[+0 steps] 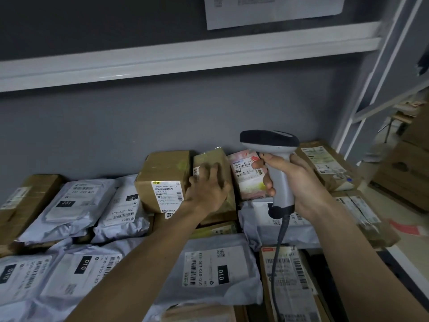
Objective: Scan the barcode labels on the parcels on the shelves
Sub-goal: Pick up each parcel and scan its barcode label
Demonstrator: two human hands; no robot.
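shelf [404, 256] – white edge | parcels: cardboard boxes [162, 175] – grey mailer bags [218, 270]

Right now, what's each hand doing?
Left hand: open, fingers spread on a tape-wrapped cardboard parcel.
Right hand: closed around the handle of a corded barcode scanner.

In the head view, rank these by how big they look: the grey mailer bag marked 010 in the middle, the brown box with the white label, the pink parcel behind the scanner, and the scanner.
1. Grey mailer bag, though nearness to the camera inflates it.
2. Brown box.
3. Scanner and pink parcel: too alike, and the parcel is partly hidden by the right hand.
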